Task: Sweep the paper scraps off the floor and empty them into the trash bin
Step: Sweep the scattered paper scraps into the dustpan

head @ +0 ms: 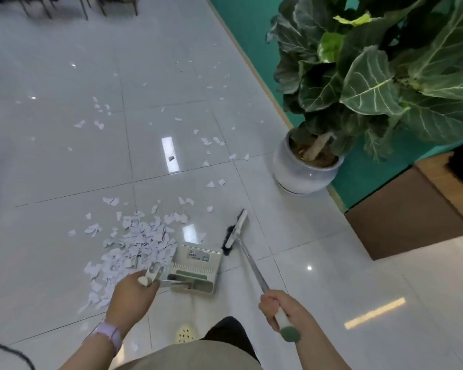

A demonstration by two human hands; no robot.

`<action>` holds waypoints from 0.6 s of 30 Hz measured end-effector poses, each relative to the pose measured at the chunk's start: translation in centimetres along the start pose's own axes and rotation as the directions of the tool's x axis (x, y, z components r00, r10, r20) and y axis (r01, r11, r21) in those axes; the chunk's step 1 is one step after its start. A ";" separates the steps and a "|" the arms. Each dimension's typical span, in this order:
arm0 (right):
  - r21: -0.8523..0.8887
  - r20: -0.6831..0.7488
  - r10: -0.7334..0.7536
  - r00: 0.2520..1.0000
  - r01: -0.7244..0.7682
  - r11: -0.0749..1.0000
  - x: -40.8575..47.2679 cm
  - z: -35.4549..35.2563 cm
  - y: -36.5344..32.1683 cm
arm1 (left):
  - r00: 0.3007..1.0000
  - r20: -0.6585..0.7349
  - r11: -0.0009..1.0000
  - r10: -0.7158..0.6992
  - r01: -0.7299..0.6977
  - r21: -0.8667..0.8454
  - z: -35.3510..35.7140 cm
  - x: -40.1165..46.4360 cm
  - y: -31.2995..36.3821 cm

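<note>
Bare forearms, a lilac watch strap on the left wrist, beige garment below

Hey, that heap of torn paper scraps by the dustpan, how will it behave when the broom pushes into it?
The paper scraps look thin and small, so probably very light and apt to scatter rather than move together. The glossy floor likely lets them slide easily. Some look curled, so the broom may flip them or ride over flat ones.

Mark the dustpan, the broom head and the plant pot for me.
dustpan [198, 265]: head view, on its ribbed back panel.
broom head [234, 233]: head view, on the white bar above the bristles.
plant pot [297, 169]: head view, on its white wall.
</note>
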State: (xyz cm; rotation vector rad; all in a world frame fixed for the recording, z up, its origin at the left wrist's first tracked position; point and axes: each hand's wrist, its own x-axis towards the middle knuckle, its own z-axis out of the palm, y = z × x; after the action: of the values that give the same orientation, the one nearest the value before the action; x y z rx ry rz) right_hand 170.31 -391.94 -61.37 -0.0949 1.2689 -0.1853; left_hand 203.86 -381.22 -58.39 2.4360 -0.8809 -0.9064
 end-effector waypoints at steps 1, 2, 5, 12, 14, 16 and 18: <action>0.004 0.047 0.030 0.998 -0.030 1.000 0.3 0.6 -1.7 | 0.999 -0.024 1.000 -0.023 0.023 -0.006 -0.5 0.1 -0.5; 0.030 0.110 0.075 0.991 -0.079 0.996 0.9 1.3 -3.4 | 0.997 -0.053 0.998 -0.058 0.057 -0.026 -1.0 0.1 -0.9; -0.090 0.160 0.192 0.968 -0.180 0.980 2.7 5.0 -7.7 | 0.968 -0.148 0.972 -0.204 0.183 -0.145 -2.1 -0.1 -1.3; -0.458 0.237 0.459 0.856 -0.318 0.830 2.8 12.7 -13.5 | 0.753 -0.335 0.789 -0.566 0.378 -0.485 -0.6 -2.8 -1.6; -0.509 0.249 0.585 0.772 -0.409 0.757 3.6 13.4 -15.7 | 0.672 -0.352 0.726 -0.652 0.418 -0.547 0.7 -3.8 -1.1; -0.585 0.188 0.668 0.720 -0.464 0.665 4.9 15.0 -17.4 | 0.557 -0.388 0.650 -0.734 0.410 -0.640 0.8 -5.2 -0.5; -0.721 0.097 0.697 0.711 -0.432 0.541 6.2 17.6 -17.9 | 0.440 -0.411 0.583 -0.798 0.392 -0.712 1.1 -7.1 -0.2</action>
State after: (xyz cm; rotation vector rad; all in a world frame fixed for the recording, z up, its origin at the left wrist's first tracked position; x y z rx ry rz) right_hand 187.31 -411.24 -58.91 -0.2947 0.8532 0.8622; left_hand 199.00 -376.43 -56.24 2.2512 0.5841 -0.2250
